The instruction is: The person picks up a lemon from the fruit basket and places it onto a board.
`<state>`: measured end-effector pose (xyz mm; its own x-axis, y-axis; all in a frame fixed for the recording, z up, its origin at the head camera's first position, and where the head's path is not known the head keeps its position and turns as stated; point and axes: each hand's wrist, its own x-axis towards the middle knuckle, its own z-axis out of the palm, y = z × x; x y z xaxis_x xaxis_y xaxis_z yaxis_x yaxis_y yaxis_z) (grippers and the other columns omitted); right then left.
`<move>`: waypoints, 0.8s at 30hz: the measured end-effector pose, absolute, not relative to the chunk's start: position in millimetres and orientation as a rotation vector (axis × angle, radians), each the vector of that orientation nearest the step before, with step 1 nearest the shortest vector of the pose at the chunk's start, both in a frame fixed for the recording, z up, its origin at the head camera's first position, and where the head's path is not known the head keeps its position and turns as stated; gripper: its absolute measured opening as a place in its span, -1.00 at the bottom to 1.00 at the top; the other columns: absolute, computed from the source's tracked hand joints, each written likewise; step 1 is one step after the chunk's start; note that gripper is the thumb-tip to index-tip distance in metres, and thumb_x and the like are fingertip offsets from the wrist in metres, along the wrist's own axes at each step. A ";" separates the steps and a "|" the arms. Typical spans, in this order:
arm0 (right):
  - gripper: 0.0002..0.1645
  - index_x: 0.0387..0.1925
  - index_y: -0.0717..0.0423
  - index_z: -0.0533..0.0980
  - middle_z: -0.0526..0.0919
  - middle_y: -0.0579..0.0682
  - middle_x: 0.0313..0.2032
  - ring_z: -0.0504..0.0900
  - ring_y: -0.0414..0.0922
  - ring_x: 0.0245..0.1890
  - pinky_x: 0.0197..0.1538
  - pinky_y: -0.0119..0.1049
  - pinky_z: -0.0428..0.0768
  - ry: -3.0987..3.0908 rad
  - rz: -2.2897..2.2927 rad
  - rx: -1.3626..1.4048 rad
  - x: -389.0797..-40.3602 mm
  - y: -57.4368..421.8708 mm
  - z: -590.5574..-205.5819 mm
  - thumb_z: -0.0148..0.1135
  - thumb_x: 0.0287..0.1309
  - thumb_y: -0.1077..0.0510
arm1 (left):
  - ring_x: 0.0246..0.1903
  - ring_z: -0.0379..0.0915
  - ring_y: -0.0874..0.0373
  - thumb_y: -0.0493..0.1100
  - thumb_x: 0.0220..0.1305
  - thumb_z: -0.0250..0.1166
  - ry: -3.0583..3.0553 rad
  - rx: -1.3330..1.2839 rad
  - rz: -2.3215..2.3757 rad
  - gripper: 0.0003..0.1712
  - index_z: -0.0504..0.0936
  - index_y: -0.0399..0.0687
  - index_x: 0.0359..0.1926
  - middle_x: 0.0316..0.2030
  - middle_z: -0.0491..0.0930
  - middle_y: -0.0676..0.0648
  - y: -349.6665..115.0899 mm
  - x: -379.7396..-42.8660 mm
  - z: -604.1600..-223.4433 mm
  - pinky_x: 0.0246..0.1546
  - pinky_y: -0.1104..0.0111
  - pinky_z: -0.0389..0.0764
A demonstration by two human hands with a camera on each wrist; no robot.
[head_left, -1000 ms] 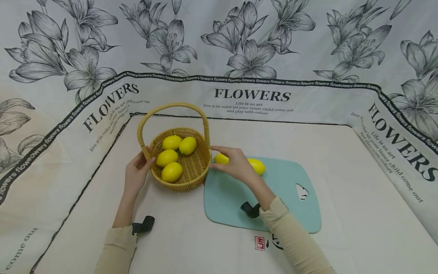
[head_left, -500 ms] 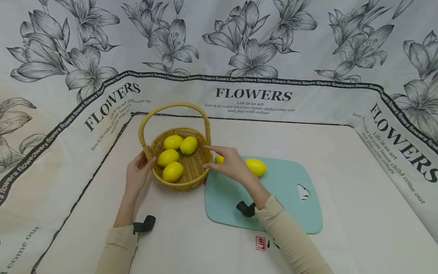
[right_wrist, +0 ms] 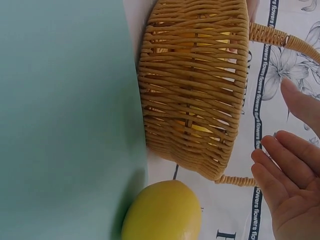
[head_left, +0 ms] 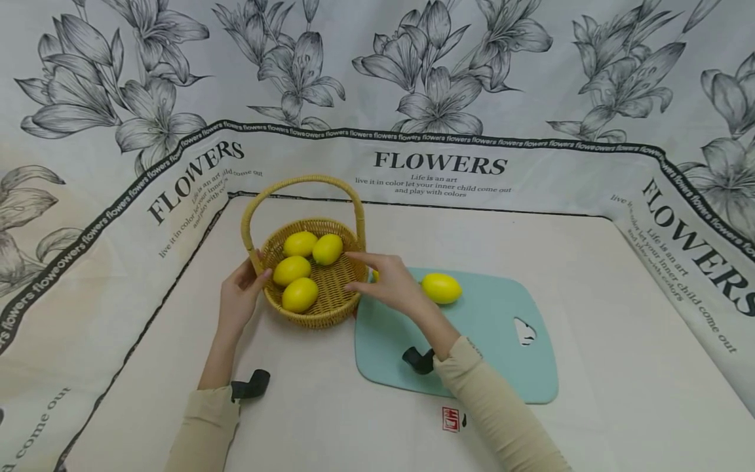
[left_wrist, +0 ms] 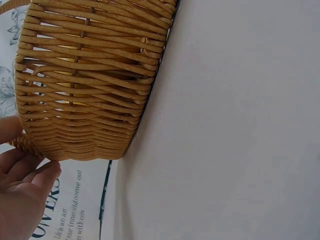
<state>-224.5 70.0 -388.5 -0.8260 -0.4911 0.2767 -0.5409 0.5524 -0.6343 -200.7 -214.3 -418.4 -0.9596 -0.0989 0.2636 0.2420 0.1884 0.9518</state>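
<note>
My left hand (head_left: 238, 298) grips the left rim of the wicker basket (head_left: 321, 320), by the foot of its arched handle. In the left wrist view, thumb and fingers (left_wrist: 47, 175) lie on either side of that rim. Several yellow lemons (head_left: 299, 295) are inside the basket, mostly toward its left and back. Over the right rim reaches my right hand (head_left: 392, 282), fingers extended and thumb apart. The right wrist view shows this hand (right_wrist: 295, 170) holding nothing, above the rim. A lemon (head_left: 441, 288) lies on the cutting board behind my right wrist; another is almost hidden by the hand.
The light blue-green cutting board (head_left: 501, 360) lies right of the basket, its left edge close to the basket's base. A white cloth (head_left: 601, 295) printed with flowers and lettering covers the table and the wall behind. Black wrist mounts (head_left: 250, 385) sit at both cuffs.
My right hand has moved left, from beside the basket's right rim to over it. The lemon behind its fingers has become mostly hidden. The left hand keeps its hold on the basket.
</note>
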 end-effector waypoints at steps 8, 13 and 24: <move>-0.30 0.25 0.11 0.46 0.54 0.08 0.17 0.58 -0.03 -0.03 0.08 -0.12 0.56 -2.716 1.150 0.903 -225.2 62.4 -388.4 0.43 0.08 0.01 | 0.28 0.23 -0.24 -0.33 0.37 0.17 -2.211 -0.147 -1.839 -0.41 0.23 -0.47 0.33 0.29 0.29 -0.37 -214.0 -201.2 -418.6 0.10 0.61 0.42; -0.30 0.24 0.14 0.46 0.57 0.09 0.14 0.53 -0.12 -0.24 -0.03 -0.19 0.59 -2.728 1.144 0.902 -226.3 56.8 -388.4 0.43 0.08 0.02 | 0.28 0.22 -0.25 -0.32 0.37 0.17 -2.206 -0.148 -1.843 -0.41 0.23 -0.47 0.33 0.30 0.28 -0.38 -215.8 -203.1 -421.1 0.11 0.58 0.42; -0.27 0.24 0.15 0.46 0.57 0.08 0.14 0.22 -0.22 -0.54 -0.17 -0.25 0.52 -2.748 1.147 0.928 -229.4 44.6 -391.5 0.45 0.06 -0.01 | 0.28 0.27 -0.08 -0.20 0.35 0.24 -2.180 -0.137 -1.842 -0.38 0.29 -0.30 0.35 0.30 0.34 -0.21 -224.8 -220.0 -447.3 0.14 0.57 0.40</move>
<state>-229.4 44.6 -391.5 -0.8226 -0.5161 0.2387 -0.5326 0.5522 -0.6414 -220.0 -224.8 -447.3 -0.9554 -0.1093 0.2745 0.2524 0.1811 0.9505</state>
